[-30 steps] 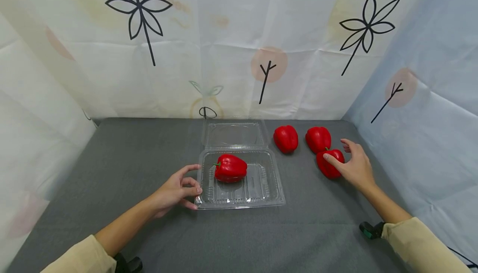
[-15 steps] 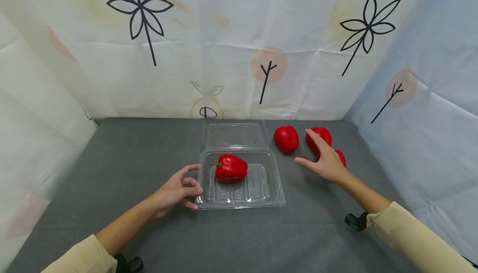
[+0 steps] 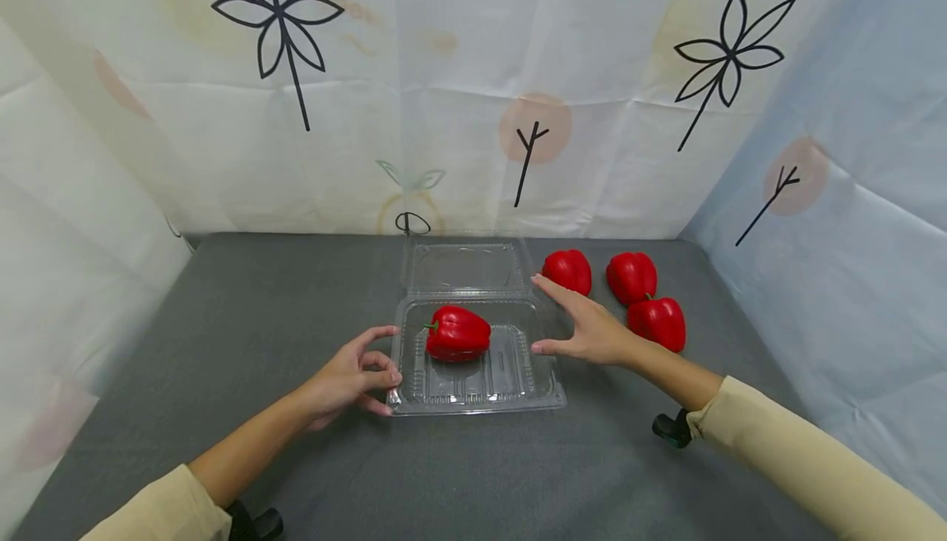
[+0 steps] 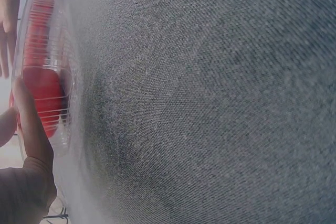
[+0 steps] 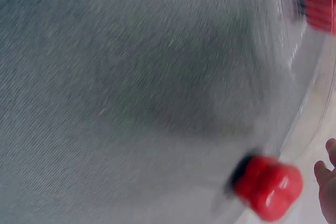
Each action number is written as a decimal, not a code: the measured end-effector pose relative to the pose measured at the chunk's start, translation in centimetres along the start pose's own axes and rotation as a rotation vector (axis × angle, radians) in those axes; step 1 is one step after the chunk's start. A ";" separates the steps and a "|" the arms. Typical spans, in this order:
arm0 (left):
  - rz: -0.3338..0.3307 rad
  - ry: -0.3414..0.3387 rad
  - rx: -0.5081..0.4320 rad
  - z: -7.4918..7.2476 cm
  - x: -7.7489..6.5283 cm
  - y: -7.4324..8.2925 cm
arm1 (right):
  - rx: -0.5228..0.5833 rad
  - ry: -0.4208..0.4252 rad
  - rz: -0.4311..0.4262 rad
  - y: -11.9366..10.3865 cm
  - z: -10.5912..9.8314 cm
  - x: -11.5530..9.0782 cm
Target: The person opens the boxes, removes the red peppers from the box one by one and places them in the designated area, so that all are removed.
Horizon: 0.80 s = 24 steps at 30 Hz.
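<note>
In the head view a clear plastic clamshell container [image 3: 473, 406] lies with its lid [image 3: 468, 268] folded back. Inside its left half, on its side, is a red bell pepper [image 3: 459, 333] with a green stem. My left hand [image 3: 353, 376] grips the container's left rim; a finger runs along its outer wall in the left wrist view. At the right rim hovers my right hand [image 3: 592, 330], thumb and fingers spread, nothing between them. It partly covers another red bell pepper [image 3: 568, 268] behind it.
Two more red bell peppers, a rear one [image 3: 631, 277] and a front one [image 3: 658, 323], sit close together right of the container. Grey cloth [image 3: 281, 294] covers the table. Printed fabric walls [image 3: 444, 72] stand at the back and sides.
My right hand has moved left from the front right bell pepper, which stays on the table, to the container's right rim. The left hand and the container have stayed in place.
</note>
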<state>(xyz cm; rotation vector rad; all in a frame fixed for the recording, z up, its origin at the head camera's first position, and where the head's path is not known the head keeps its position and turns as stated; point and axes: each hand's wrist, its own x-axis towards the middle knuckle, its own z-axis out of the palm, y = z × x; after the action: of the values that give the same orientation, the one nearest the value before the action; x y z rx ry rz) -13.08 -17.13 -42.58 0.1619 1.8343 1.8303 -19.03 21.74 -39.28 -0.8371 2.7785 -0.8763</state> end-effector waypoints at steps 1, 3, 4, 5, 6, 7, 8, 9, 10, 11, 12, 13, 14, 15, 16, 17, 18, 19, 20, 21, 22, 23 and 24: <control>-0.001 0.001 -0.001 0.0 0.0 0.0 | -0.004 -0.016 -0.010 -0.3 0.2 0.2; -0.003 0.002 0.000 0.0 0.0 -0.1 | -0.001 -0.037 -0.031 -0.8 0.6 0.5; -0.004 0.003 0.001 0.0 0.1 -0.1 | 0.002 -0.046 -0.035 -1.0 0.7 0.6; -0.005 0.004 0.001 0.0 0.1 -0.1 | 0.004 -0.055 -0.038 -1.2 0.9 0.8; -0.005 0.005 0.002 0.0 0.1 -0.1 | 0.006 -0.064 -0.046 -1.4 1.1 1.0; -0.005 0.006 0.003 0.0 0.1 -0.1 | 0.007 -0.073 -0.053 -1.6 1.2 1.1; -0.006 0.006 0.004 0.0 0.1 -0.1 | 0.010 -0.081 -0.063 -1.7 1.4 1.3; -0.006 0.007 0.005 0.0 0.1 -0.1 | 0.010 -0.089 -0.074 -1.9 1.6 1.5; -0.006 0.007 0.006 0.0 0.0 -0.1 | 0.011 -0.096 -0.084 -2.1 1.7 1.7; -0.006 0.007 0.006 0.0 0.0 -0.1 | 0.011 -0.102 -0.094 -2.2 1.9 1.9; -0.006 0.008 0.007 -0.1 0.0 -0.1 | 0.010 -0.107 -0.104 -2.5 2.0 2.0; -0.007 0.008 0.008 -0.1 0.0 -0.1 | 0.011 -0.112 -0.114 -2.7 2.1 2.2; -0.007 0.008 0.008 -0.1 0.0 -0.1 | 0.009 -0.117 -0.122 -2.9 2.3 2.4; -0.007 0.008 0.007 -0.1 0.0 -0.1 | 0.008 -0.122 -0.130 -3.1 2.4 2.6; -0.008 0.009 0.007 -0.1 0.0 -0.1 | 0.006 -0.127 -0.136 -3.3 2.5 2.7; -0.009 0.009 0.006 -0.1 0.0 -0.1 | 0.005 -0.132 -0.142 -3.6 2.6 2.9; -0.009 0.009 0.005 -0.1 0.0 -0.1 | 0.003 -0.137 -0.147 -3.8 2.7 3.0; -0.009 0.009 0.005 -0.1 0.0 -0.1 | 0.002 -0.144 -0.149 -4.0 2.8 3.2; -0.008 0.008 0.003 -0.1 0.0 -0.1 | 0.001 -0.149 -0.151 -4.2 2.9 3.3; -0.009 0.009 0.003 -0.1 0.0 -0.1 | 0.004 -0.154 -0.156 -4.4 3.0 3.4; -0.008 0.010 0.002 -0.1 0.0 -0.1 | 0.006 -0.160 -0.159 -4.6 3.1 3.5; -0.007 0.009 0.002 -0.1 -0.1 -0.1 | 0.009 -0.165 -0.164 -4.7 3.2 3.6; -0.007 0.009 0.001 -0.1 -0.1 -0.1 | 0.011 -0.170 -0.167 -4.9 3.2 3.7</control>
<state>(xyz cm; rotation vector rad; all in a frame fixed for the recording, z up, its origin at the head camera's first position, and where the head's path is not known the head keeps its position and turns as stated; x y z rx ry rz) -13.05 -17.28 -42.69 0.1477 1.8401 1.8278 -19.00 14.78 -38.99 -1.1001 2.5848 -0.8026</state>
